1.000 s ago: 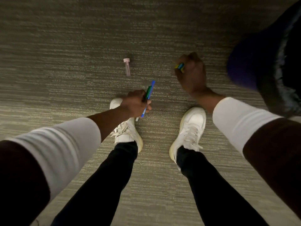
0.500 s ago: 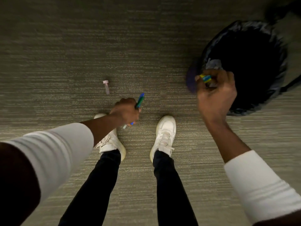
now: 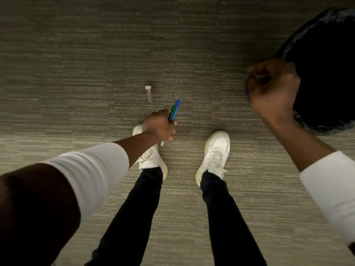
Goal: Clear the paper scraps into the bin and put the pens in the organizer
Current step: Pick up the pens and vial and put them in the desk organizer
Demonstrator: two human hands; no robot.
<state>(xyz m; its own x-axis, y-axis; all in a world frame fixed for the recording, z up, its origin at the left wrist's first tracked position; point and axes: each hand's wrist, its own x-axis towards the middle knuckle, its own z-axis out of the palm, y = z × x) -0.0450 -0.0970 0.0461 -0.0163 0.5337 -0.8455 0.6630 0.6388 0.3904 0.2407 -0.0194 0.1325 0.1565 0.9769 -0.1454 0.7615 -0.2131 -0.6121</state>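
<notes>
My left hand (image 3: 159, 126) is closed around a blue pen and a green pen (image 3: 175, 110), low over the carpet just above my left shoe. The pen tips stick out past my fingers, pointing up and to the right. My right hand (image 3: 272, 91) is curled into a fist at the left rim of the bin (image 3: 315, 129), which has a black liner and a dark inside. Nothing shows between the fingers of that fist. A small clear tube with a pink cap (image 3: 148, 93) lies on the carpet just beyond my left hand. No organizer is in view.
Grey-green striped carpet (image 3: 76, 73) covers the floor. My two white shoes (image 3: 216, 150) and dark trouser legs stand in the lower middle. The bin fills the upper right corner.
My right hand has pulled back from over the bin's opening to its left rim, and the yellow-and-blue item it held no longer shows. My left hand still holds the two pens.
</notes>
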